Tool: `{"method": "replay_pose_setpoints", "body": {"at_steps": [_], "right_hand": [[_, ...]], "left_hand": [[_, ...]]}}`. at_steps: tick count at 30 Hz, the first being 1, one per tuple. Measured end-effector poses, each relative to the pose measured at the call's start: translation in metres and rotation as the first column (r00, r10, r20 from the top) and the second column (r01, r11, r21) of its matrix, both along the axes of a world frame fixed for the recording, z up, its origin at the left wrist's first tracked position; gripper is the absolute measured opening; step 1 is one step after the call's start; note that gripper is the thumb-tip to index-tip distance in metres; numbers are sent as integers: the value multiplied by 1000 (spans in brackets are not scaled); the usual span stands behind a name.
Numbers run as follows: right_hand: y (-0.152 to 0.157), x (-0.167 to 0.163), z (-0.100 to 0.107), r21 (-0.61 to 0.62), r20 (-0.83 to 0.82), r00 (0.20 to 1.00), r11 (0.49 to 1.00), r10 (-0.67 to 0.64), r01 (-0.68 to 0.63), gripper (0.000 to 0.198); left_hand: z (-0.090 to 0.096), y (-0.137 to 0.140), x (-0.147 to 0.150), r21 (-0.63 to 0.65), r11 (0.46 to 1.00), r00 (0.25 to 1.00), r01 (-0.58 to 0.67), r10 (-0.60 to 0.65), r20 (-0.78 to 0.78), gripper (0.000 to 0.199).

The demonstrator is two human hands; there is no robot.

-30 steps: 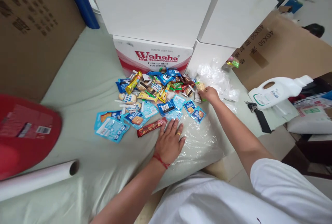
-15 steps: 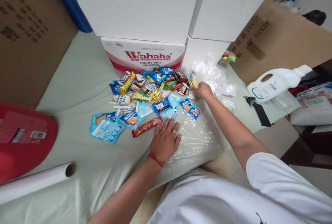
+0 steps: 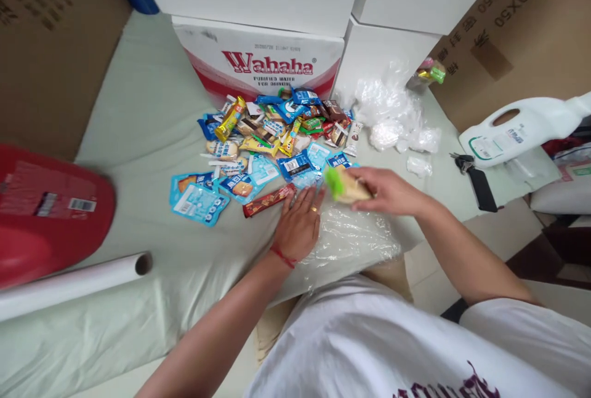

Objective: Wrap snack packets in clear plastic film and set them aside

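Note:
My right hand [image 3: 383, 191] grips a snack packet [image 3: 348, 187], pale yellow with a bright green end and blurred by motion. It is above a clear plastic bag [image 3: 353, 235] that lies flat on the cloth. My left hand [image 3: 299, 224] rests palm down with fingers stretched, on the left edge of that bag. Its fingertips are by a dark red snack bar [image 3: 268, 201] and some light blue packets [image 3: 198, 203]. Beyond them a pile of small wrapped snacks [image 3: 272, 124] leans towards the Wahaha carton [image 3: 272, 66].
Crumpled clear bags [image 3: 392, 115] lie right of the pile. A white jug [image 3: 512, 130] and keys with a black holder [image 3: 480, 186] sit at the right. On the left are a red container [image 3: 55, 213] and a white tube [image 3: 78, 284]. Brown cardboard [image 3: 489, 35] stands behind the jug.
My right hand has drawn the snack packet from the pile's right side towards me, over the clear bag. My left hand stays flat in nearly the same spot. The view has shifted slightly.

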State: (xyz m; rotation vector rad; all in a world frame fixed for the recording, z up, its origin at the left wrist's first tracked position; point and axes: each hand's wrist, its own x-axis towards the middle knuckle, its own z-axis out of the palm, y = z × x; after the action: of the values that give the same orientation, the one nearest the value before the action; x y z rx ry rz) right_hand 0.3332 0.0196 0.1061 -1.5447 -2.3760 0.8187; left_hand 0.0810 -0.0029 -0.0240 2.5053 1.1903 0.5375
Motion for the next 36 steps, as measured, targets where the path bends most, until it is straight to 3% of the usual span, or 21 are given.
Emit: {"method": "replay_pose_setpoints", "body": {"at_steps": [3, 6, 9, 17, 21, 27, 32, 36], "right_hand": [[-28, -23, -11, -46, 217, 963, 987, 161, -155, 69], [-36, -34, -26, -97, 397, 902, 985, 168, -141, 70], [-37, -34, -32, -108, 460, 874, 987, 158, -121, 70], [-38, -39, -38, -68, 376, 911, 986, 166, -152, 76], [-37, -34, -45, -43, 332, 934, 991, 133, -126, 65], [-38, -18, -46, -28, 284, 948, 990, 142, -140, 65], [-85, 25, -37, 157, 96, 992, 983, 83, -98, 56], [-142, 48, -53, 163, 118, 981, 972, 151, -169, 70]], "left_hand": [[-7, 4, -5, -17, 1000, 992, -10, 12, 122, 61], [-16, 10, -12, -42, 999, 952, -15, 28, 305, 67], [-21, 15, -18, -76, 997, 913, -6, 37, 405, 66], [-15, 17, -18, -92, 995, 940, -42, 71, 334, 63], [-12, 17, -19, -98, 995, 962, -9, 35, 269, 63], [-7, 15, -31, -27, 1000, 985, 10, -6, 174, 54], [-2, 11, -56, 18, 1000, 996, -5, 3, 90, 56], [3, 1, -72, 136, 990, 996, -45, 34, 78, 54]]}}
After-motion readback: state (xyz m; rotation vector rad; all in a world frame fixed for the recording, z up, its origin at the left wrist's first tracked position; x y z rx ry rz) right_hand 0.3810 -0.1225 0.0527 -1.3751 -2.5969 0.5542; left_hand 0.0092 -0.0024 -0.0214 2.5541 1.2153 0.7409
